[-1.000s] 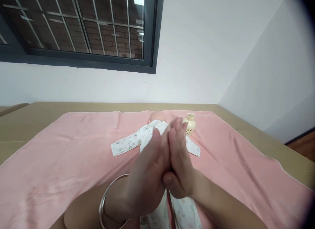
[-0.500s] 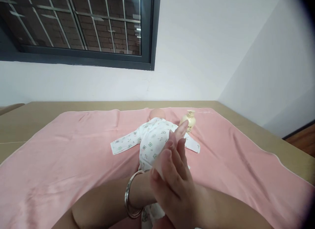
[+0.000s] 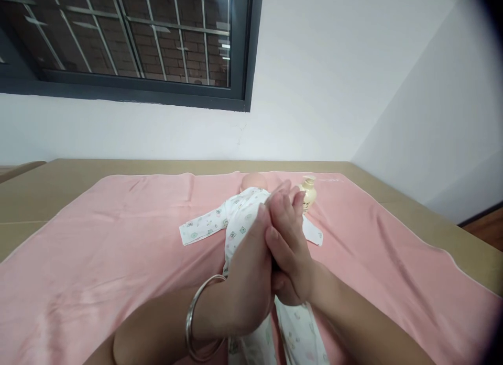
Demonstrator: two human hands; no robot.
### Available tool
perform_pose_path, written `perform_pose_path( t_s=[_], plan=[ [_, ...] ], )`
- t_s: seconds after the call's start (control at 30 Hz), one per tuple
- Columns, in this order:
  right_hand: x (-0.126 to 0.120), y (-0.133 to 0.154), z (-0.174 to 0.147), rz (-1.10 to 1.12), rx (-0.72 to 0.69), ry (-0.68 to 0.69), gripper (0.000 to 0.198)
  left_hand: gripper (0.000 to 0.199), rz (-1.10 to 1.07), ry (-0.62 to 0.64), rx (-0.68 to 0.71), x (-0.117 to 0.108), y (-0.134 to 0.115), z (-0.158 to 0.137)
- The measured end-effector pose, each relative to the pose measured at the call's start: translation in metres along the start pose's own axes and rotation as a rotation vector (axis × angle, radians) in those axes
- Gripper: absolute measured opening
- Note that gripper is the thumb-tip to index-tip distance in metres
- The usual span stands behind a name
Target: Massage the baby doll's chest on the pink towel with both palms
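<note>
Palm against palm, my left hand (image 3: pixel 251 273) and my right hand (image 3: pixel 293 250) meet in front of me, fingers stretched forward and partly overlapping. Nothing shows between them. A silver bangle (image 3: pixel 191 318) circles my left wrist. Beneath and beyond my hands, a baby doll (image 3: pixel 238 221) lies in a white outfit with small printed figures, its sleeves spread to both sides. My hands and forearms hide much of its body. Just past my right fingertips stands a cream-coloured pump bottle (image 3: pixel 309 192), partly covered by them.
A pink blanket (image 3: pixel 141 234) with slight creases lies over a wooden table (image 3: pixel 78 168). Behind it rises a white wall (image 3: pixel 306 92), with a dark-framed barred window (image 3: pixel 176 95) at upper left. Another wall meets it on the right.
My hands have slid against each other: the left has drawn back and turned, while the right has moved forward. More of the doll's legs shows. The view has shifted slightly.
</note>
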State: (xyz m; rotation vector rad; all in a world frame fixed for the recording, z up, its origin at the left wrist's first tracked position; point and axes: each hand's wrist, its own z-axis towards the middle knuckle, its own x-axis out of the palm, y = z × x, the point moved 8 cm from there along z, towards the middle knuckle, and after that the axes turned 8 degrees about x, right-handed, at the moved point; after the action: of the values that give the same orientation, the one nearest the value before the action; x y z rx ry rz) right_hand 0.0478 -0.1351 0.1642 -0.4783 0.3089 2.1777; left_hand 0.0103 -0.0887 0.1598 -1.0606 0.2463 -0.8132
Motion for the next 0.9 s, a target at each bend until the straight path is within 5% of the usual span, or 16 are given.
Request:
perform_pose_path(
  t_s=[0.1, 0.2, 0.3, 0.37, 0.53, 0.63, 0.77, 0.9],
  plan=[
    [0.015, -0.017, -0.002, -0.018, 0.063, 0.066, 0.059, 0.059, -0.11, -0.071, -0.012, -0.005, -0.02, 0.006],
    [0.029, -0.042, -0.006, -0.053, 0.175, 0.122, 0.064, 0.058, -0.058, -0.117, 0.153, -0.019, -0.041, 0.011],
    [0.05, -0.076, -0.017, -0.038, 0.372, 0.198, 0.068, 0.046, 0.136, -0.217, 0.297, -0.043, -0.037, 0.027],
    [0.067, -0.095, -0.028, -0.017, 0.469, 0.25, 0.063, 0.041, 0.376, -0.307, 0.294, -0.064, -0.016, 0.046],
    [0.108, -0.126, -0.057, -0.132, 0.611, 0.483, 0.041, 0.028, 0.792, -0.189, -0.053, -0.101, 0.087, 0.09],
    [0.108, -0.15, -0.067, -0.2, 0.769, 0.488, 0.045, 0.025, 1.053, -0.195, -0.104, -0.117, 0.129, 0.091],
    [0.109, -0.174, -0.074, -0.259, 0.863, 0.549, 0.052, 0.027, 1.178, -0.217, -0.067, -0.12, 0.157, 0.081],
    [0.113, -0.171, -0.069, -0.269, 0.733, 0.568, 0.05, 0.028, 1.178, -0.228, -0.024, -0.121, 0.16, 0.076]
  ],
)
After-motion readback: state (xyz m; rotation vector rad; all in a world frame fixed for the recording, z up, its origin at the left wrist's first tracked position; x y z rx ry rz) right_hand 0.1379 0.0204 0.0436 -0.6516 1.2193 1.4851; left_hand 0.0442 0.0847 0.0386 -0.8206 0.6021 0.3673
